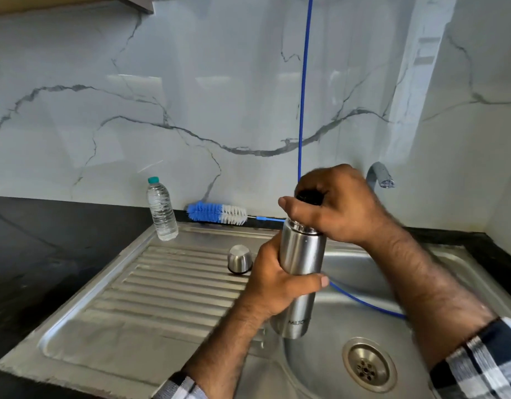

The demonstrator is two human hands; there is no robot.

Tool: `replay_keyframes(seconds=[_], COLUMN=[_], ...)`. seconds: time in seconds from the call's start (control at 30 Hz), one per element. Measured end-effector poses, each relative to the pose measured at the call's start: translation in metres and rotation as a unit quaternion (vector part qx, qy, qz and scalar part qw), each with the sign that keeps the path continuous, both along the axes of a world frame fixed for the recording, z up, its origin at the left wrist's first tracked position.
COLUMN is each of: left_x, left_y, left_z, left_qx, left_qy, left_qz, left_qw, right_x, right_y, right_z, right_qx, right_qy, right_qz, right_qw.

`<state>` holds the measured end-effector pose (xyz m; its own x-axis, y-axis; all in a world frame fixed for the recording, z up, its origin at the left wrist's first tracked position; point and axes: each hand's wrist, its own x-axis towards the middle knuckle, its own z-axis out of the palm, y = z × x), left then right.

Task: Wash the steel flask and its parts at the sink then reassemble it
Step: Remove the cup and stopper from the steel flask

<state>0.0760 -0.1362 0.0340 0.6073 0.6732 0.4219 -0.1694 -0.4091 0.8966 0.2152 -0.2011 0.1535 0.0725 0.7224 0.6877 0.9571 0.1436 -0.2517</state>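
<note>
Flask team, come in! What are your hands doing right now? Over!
Left hand grips steel flask over sink. Right hand grips black stopper on top. Steel cap on drainboard. Nothing blocking.

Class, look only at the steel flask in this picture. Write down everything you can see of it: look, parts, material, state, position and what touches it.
The flask is a tall cylinder of what looks like brushed steel, with faint lettering near its base. It is held roughly upright over the sink. The left hand grips its middle; the right hand is curled round a dark stopper at its neck. Its steel cap is off, resting apart on the drainboard.
</note>
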Motion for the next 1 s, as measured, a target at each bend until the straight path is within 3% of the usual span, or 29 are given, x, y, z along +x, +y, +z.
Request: replay_keyframes(seconds=[0.1, 0.23, 0.33, 0.47, 0.83, 0.93, 1.0], left_x=[-0.002, -0.008, -0.009, -0.01, -0.015, -0.014, -0.014], left_y=[0.0, 0.004, 0.006, 0.006, 0.016, 0.019, 0.021], left_z=[0.002, 0.005, 0.003, 0.003, -0.003, -0.002, -0.002], left_qx=[-0.012, -0.002, 0.005, 0.016, 0.011, 0.01, 0.012], left_qy=[-0.025, -0.013, 0.009, 0.017, 0.035, 0.033, 0.031], left_qz=[-0.043, 0.011, 0.023, 0.027, 0.068, 0.075, 0.084], left_qw=[0.999, 1.0, 1.0, 0.999, 0.997, 0.997, 0.996], right_x=[0.003, 0.019, 0.017, -0.004, -0.006, -0.014, -0.018], right_y=[-0.006, -0.019, -0.023, -0.013, -0.007, -0.008, -0.005], right_z=[0.007, 0.041, 0.056, 0.058, 0.065, 0.063, 0.061], right_qx=[-0.022, -0.199, -0.281, -0.247, -0.291, -0.275, -0.265], right_qy=[0.045, 0.05, 0.021, -0.089, -0.068, -0.049, -0.093], right_qz=[0.146, 0.209, 0.165, 0.02, 0.124, 0.061, -0.006], right_qw=[0.988, 0.956, 0.945, 0.965, 0.946, 0.958, 0.96])
